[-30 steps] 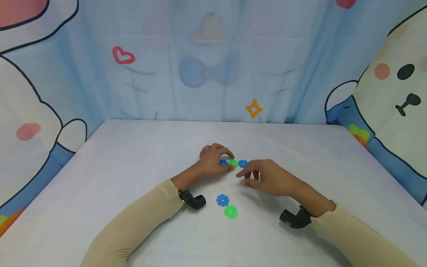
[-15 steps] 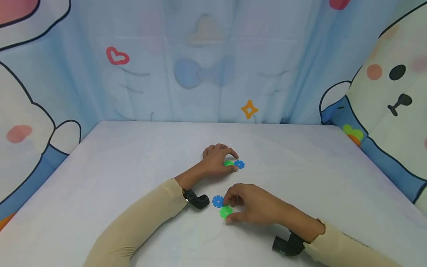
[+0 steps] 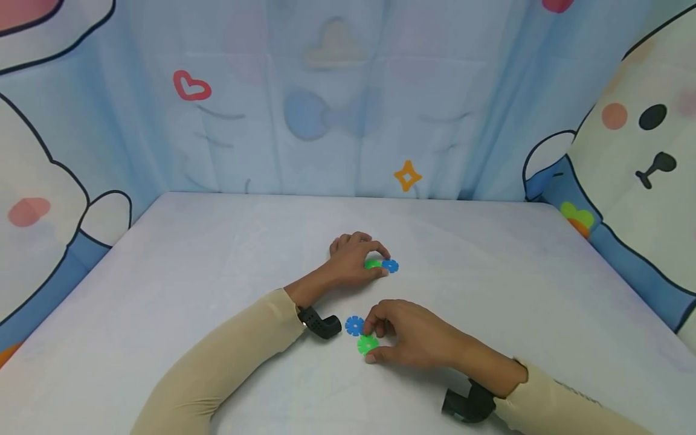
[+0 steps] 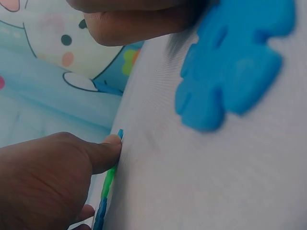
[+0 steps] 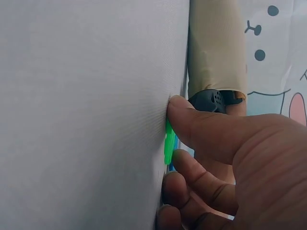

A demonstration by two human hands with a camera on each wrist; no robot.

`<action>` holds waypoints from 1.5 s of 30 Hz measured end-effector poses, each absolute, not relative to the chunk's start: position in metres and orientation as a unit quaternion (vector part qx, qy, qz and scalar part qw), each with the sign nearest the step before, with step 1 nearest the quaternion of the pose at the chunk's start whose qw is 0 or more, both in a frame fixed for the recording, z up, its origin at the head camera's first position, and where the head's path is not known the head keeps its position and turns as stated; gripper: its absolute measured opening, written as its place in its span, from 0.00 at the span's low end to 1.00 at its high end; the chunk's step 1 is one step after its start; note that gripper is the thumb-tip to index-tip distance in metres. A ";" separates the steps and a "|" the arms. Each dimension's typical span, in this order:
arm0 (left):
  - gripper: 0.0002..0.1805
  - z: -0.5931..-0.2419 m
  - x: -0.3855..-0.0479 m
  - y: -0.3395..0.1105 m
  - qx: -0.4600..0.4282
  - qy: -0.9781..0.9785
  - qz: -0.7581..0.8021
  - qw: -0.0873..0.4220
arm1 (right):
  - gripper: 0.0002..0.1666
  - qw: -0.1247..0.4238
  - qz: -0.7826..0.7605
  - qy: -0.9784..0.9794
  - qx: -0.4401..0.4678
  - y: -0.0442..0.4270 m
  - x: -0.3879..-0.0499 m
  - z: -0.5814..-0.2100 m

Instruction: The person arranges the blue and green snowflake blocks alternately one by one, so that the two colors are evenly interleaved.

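Flower discs (image 4: 235, 57): blue and green, notched at the rim, all on the white surface (image 3: 261, 235), one group under the left hand and a pair beside the right hand, the first nearer the far edge.
Left sleeve (image 3: 217, 362): beige, reaching in across the left part of the surface, a black wrist device (image 3: 321, 325) at its cuff.
Left hand (image 3: 350, 261): thumb and forefinger curled round the disc row, tips at opposite sides of its right end.
Near blue disc (image 3: 354, 325): flat, just right of the left wrist device and left of the right hand's forefinger, further from the far edge than the row.
Near green disc (image 3: 367, 345): touching or almost touching the blue one, on its side away from the far edge; pinched at its rim, as far as the tight view shows.
Disc row (image 3: 373, 264): blue, green, blue in line along the far edge's direction; the palm covers its left end from above.
Right hand (image 3: 415, 332): right of the pair, thumb and forefinger on the green disc, other fingers curled behind.
Right sleeve (image 3: 565, 399): beige, toward the surface's right near corner.
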State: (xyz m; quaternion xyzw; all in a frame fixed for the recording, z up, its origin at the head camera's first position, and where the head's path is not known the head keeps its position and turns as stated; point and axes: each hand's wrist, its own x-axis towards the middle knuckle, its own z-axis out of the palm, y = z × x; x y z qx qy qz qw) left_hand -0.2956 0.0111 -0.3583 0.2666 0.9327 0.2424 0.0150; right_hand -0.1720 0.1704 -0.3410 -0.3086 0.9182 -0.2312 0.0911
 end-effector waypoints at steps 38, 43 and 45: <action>0.16 -0.359 -0.295 0.011 0.269 0.931 0.245 -0.008 | 0.18 0.200 -0.292 0.864 -0.358 0.181 -0.185 -0.338; 0.16 -0.359 -0.296 0.012 0.269 0.932 0.242 -0.008 | 0.17 0.196 -0.291 0.865 -0.359 0.182 -0.187 -0.339; 0.16 -0.359 -0.296 0.012 0.269 0.933 0.241 -0.008 | 0.17 0.193 -0.290 0.864 -0.364 0.182 -0.187 -0.340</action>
